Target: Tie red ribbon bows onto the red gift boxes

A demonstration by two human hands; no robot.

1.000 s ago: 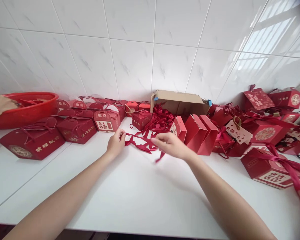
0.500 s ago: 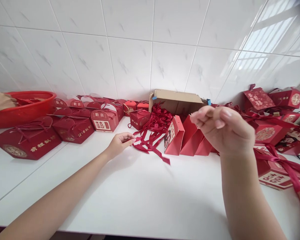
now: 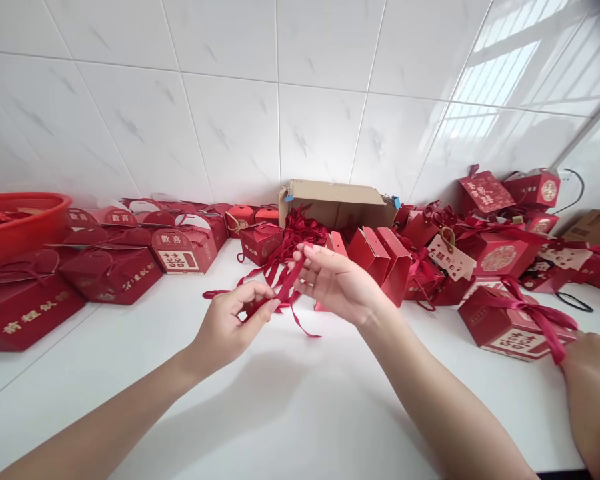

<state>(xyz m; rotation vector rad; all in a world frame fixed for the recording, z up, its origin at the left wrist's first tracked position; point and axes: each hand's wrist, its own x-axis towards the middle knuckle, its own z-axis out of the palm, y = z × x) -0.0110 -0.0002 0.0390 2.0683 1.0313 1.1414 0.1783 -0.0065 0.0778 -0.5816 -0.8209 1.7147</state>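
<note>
In the head view, a gift box (image 3: pixel 473 321) at four o'clock already wears a bow (image 3: pixel 540 310); the red ribbon (image 3: pixel 287 288) at centre looks untied, and a ribbon pile (image 3: pixel 305 230) waits at twelve. The left hand (image 3: pixel 227 327) pinches the red ribbon, the right hand (image 3: pixel 343 283) nips it higher, its long axis running seven to one o'clock.

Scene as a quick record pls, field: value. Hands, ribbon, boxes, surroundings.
left hand: fingers closed on a red ribbon
right hand: fingers at the same ribbon, grip unclear
ribbon pile: at the open front of a cardboard box
left side: red basin, red gift boxes
right side: bow-tied gift box, co-worker's hand beside it
surface: white table
background: white tiled wall
</note>
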